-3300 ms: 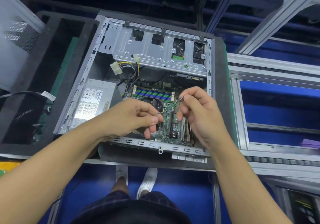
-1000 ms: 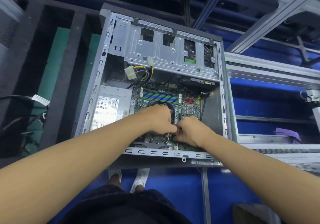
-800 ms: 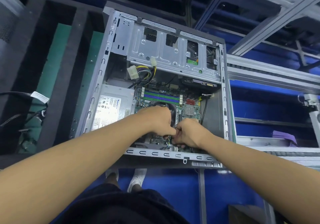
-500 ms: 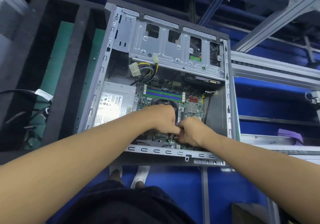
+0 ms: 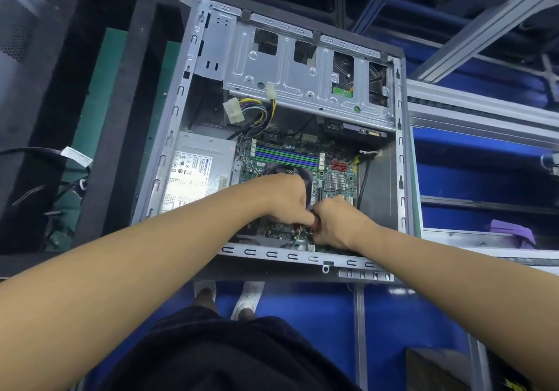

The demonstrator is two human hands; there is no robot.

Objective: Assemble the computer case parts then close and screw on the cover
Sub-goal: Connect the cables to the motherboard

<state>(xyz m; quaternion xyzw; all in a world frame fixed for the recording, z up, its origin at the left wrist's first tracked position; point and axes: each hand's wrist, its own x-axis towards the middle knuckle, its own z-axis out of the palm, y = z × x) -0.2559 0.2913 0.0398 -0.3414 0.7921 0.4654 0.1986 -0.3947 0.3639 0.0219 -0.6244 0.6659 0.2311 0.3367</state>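
The open computer case (image 5: pixel 290 256) lies on its side, showing the green motherboard (image 5: pixel 338 179), the power supply (image 5: pixel 196 176) at left and the drive cage (image 5: pixel 302 73) at the far end. Both my hands reach into the near part of the case and meet over the board's lower edge. My left hand (image 5: pixel 287 200) has curled fingers that pinch a thin coloured wire (image 5: pixel 296 236). My right hand (image 5: pixel 335 224) touches the left one, with its fingers curled down round the wire's end. What lies under the fingertips is hidden.
A loose white connector (image 5: pixel 231 111) on yellow and black cables hangs near the drive cage. A black foam tray (image 5: pixel 121 118) with cables and a white label (image 5: pixel 75 156) sits left. Grey conveyor rails (image 5: pixel 484 112) run right, with a purple object (image 5: pixel 511 232). A perforated grey panel (image 5: pixel 15 28) stands top left.
Both hands came down from above the case, holding the wire, to the board's near edge. Over the last second they have stayed pressed together there with only small finger shifts.
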